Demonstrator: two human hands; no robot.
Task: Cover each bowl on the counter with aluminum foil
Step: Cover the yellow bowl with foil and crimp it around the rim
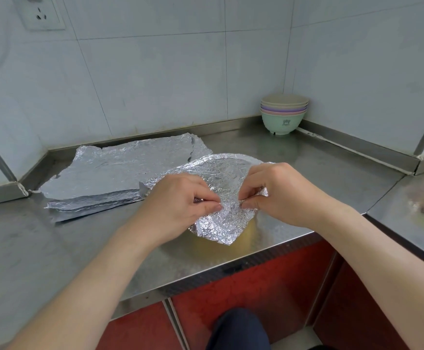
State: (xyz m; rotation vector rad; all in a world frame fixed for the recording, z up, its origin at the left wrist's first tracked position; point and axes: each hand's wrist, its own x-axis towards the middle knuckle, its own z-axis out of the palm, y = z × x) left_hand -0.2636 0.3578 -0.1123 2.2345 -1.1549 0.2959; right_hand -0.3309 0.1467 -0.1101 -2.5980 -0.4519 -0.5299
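Both bare forearms come in from the lower corners and meet over the middle of the stainless steel counter (327, 170). The left hand (180, 200) lies back-up, thumb and forefinger pinching a crease of the foil sheet (227, 176), the other fingers curled under. The right hand (279, 193) faces it in the same way, thumb and forefinger nipping a fold of the same sheet, so the two pinches sit just beside each other on the near half of the foil.

The sheet is draped over a bowl (248, 229), of which only a yellowish strip of side shows beneath the near edge. At the far side the foil is already rounded to the rim; at the near side a loose corner hangs down in a point. The bowl stands near the counter's front edge, above the red cabinet doors (256, 299).

Just to the left lies a stack of foil sheets (115, 170), flat, its right corner reaching the draped sheet; whether they touch I cannot tell. Bare steel runs to the right of the bowl and back to the corner, where a stack of pastel bowls (283, 113) stands uncovered, well apart from the hands.
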